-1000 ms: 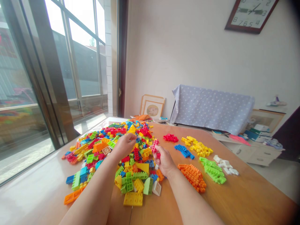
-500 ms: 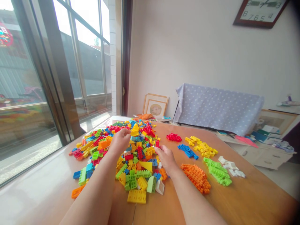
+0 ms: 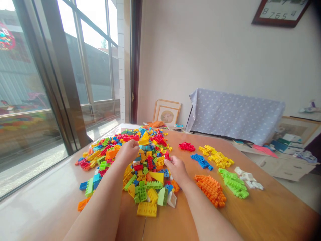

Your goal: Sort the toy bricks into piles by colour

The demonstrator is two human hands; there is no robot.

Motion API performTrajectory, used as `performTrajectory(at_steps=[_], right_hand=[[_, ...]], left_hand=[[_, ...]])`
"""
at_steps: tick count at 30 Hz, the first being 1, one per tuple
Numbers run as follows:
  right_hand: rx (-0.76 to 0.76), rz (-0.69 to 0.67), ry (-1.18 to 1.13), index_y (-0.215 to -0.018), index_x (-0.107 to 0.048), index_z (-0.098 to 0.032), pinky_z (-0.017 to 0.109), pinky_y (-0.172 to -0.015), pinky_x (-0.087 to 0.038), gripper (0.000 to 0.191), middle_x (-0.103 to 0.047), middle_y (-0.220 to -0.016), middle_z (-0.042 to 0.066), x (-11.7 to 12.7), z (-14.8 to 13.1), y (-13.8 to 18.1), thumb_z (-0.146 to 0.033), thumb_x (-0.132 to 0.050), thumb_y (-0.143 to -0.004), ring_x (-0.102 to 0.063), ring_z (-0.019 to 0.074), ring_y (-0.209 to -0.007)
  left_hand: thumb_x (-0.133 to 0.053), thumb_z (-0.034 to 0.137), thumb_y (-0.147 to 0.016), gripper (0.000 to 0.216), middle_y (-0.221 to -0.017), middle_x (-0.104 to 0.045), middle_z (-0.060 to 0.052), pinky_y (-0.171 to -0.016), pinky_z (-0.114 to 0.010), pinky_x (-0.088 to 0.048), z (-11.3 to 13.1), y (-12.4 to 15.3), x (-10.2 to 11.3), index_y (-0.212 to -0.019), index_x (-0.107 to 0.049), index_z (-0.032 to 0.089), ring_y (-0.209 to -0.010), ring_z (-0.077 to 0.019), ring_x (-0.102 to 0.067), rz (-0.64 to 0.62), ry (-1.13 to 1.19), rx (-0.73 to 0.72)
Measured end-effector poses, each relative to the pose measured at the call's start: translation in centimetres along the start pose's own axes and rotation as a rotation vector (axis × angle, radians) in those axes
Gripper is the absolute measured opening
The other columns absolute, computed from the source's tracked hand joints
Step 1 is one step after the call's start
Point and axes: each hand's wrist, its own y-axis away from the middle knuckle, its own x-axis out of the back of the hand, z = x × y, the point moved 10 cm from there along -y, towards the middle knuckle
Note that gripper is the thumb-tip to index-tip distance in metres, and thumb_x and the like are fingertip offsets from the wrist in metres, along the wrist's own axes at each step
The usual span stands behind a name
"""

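One worktop (image 3: 250, 217) carries one mixed brick heap (image 3: 156, 177) and, to its right, six single-colour groups (image 3: 210, 190). The left hand (image 3: 128, 152) is over the heap, its grip's state impossible to tell; the right hand (image 3: 177, 169) has its grip pinching one red brick (image 3: 166, 155) by the heap's right edge.

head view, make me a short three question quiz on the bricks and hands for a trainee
1. Which hand holds a red brick?
2. True or false: in the picture, the blue cluster lies between the red cluster and the orange cluster.
3. Which cluster lies farthest right on the table? a) green b) white c) yellow

Key: 1. the right hand; 2. true; 3. b
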Motion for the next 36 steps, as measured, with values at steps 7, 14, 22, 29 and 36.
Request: performTrajectory(at_steps=[7, 14, 22, 29, 36], right_hand=[[0.038, -0.026, 0.197, -0.09, -0.073, -0.023, 0.025, -0.056, -0.032, 0.028, -0.065, -0.067, -0.001, -0.2, -0.5, 0.3, -0.048, -0.061, -0.089, -0.054, 0.0157, -0.06], [0.057, -0.048, 0.279, -0.095, -0.074, -0.027, 0.027, -0.054, -0.025, 0.025, -0.063, -0.065, -0.001, -0.3, -0.9, 0.7, -0.048, -0.061, -0.089, -0.054, 0.0166, -0.06], [0.061, -0.067, 0.306, -0.092, -0.073, -0.028, 0.027, -0.054, -0.025, 0.021, -0.062, -0.063, -0.002, -0.4, -1.2, 0.9, -0.047, -0.064, -0.088, -0.053, 0.0162, -0.058], [0.058, -0.053, 0.266, -0.096, -0.076, -0.028, 0.028, -0.055, -0.024, 0.023, -0.064, -0.065, -0.001, -0.3, -1.0, 0.8, -0.046, -0.07, -0.084, -0.053, 0.0162, -0.058], [0.077, -0.035, 0.21, -0.11, -0.075, -0.028, 0.027, -0.055, -0.027, 0.038, -0.062, -0.062, -0.001, -0.1, -1.7, 0.9, -0.055, -0.07, -0.083, -0.054, 0.0177, -0.058]], left_hand=[[-0.058, 0.041, -0.079, 0.02, -0.088, -0.072, -0.006, -0.061, -0.03, -0.036, 0.6, 0.5, -1.0, -0.088, -0.065, 0.024, -0.077, -0.0239, -0.063, -0.114, -0.216, -0.004], [-0.066, 0.048, -0.074, 0.033, -0.104, -0.071, -0.008, -0.063, -0.03, -0.036, 0.9, 0.9, -1.3, -0.097, -0.061, 0.025, -0.089, -0.0274, -0.065, -0.162, -0.296, -0.012], [-0.066, 0.041, -0.072, 0.042, -0.102, -0.071, -0.009, -0.06, -0.028, -0.036, 0.9, 1.2, -1.9, -0.109, -0.057, 0.024, -0.083, -0.0256, -0.065, -0.177, -0.284, -0.005], [-0.065, 0.037, -0.071, 0.037, -0.083, -0.071, -0.006, -0.056, -0.028, -0.036, 0.5, 0.7, -1.2, -0.104, -0.061, 0.022, -0.071, -0.0228, -0.064, -0.124, -0.119, 0.041], [-0.068, 0.042, -0.074, 0.024, -0.068, -0.063, 0.001, -0.056, -0.026, -0.045, 1.9, 1.8, -1.8, -0.083, -0.06, 0.02, -0.06, -0.0155, -0.061, -0.181, 0.556, 0.211]])
